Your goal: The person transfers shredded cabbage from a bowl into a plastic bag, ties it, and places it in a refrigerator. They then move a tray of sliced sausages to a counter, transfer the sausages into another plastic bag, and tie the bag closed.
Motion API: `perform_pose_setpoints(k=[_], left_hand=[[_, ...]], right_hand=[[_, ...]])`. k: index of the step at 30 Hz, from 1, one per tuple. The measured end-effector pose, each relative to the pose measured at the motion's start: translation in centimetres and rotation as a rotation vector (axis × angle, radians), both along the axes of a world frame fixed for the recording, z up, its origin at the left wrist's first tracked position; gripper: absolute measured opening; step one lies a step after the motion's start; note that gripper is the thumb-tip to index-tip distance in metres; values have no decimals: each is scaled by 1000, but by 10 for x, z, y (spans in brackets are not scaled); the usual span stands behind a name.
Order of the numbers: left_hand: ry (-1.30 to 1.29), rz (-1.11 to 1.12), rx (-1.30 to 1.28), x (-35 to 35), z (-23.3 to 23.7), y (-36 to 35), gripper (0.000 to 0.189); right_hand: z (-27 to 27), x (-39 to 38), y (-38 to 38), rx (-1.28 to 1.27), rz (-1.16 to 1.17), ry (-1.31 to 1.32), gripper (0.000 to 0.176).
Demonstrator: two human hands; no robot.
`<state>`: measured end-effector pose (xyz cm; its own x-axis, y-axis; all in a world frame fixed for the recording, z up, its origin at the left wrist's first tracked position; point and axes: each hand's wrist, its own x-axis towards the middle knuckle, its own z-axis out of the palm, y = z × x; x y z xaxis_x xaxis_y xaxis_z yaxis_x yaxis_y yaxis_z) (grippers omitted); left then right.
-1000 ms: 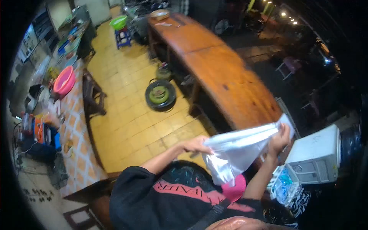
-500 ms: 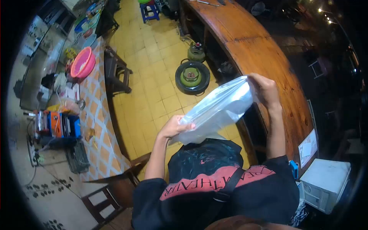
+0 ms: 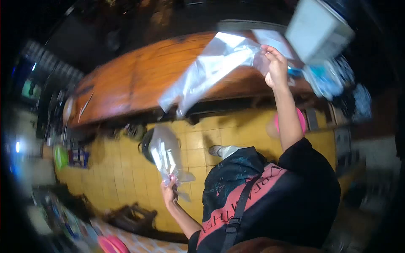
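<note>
My right hand, raised over the wooden counter, pinches one end of a long clear plastic sheet, which slants down to the left above the counter's edge. Lower down, my left hand grips a smaller piece of clear plastic that stands up from the fingers over the yellow floor. The two pieces of plastic are apart. Motion blurs their edges, so I cannot tell whether either one is a bag.
The wooden counter curves across the top. A white box and plastic bags are at the upper right. On the floor are a dark basin and a pink object. A dark stool stands lower left.
The view has turned toward the counter. Both hands held one plastic bundle before; now they are far apart, each with a separate piece. The right hand is over the counter.
</note>
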<state>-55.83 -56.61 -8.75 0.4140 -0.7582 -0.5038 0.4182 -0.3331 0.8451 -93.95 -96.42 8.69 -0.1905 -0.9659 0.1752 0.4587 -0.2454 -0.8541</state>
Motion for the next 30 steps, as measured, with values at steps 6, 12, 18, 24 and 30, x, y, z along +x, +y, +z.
perform_pose_setpoints(k=[6, 12, 18, 24, 30], left_hand=[[-26, -74, -132, -18, -5, -95, 35], [-213, -80, -92, -61, -17, -143, 21], [-17, 297, 78, -114, -31, -168, 20], [24, 420, 22, -141, -49, -185, 28], [-177, 480, 123, -129, -71, -183, 30]], right_hand=[[45, -195, 89, -271, -719, 100, 30], [61, -346, 58, -347, -1436, 346, 24], [-9, -467, -74, -99, -1823, 1151, 18], [-98, -605, -169, 127, -1917, 1568, 27], [-279, -706, -232, 506, -688, 2949, 40]])
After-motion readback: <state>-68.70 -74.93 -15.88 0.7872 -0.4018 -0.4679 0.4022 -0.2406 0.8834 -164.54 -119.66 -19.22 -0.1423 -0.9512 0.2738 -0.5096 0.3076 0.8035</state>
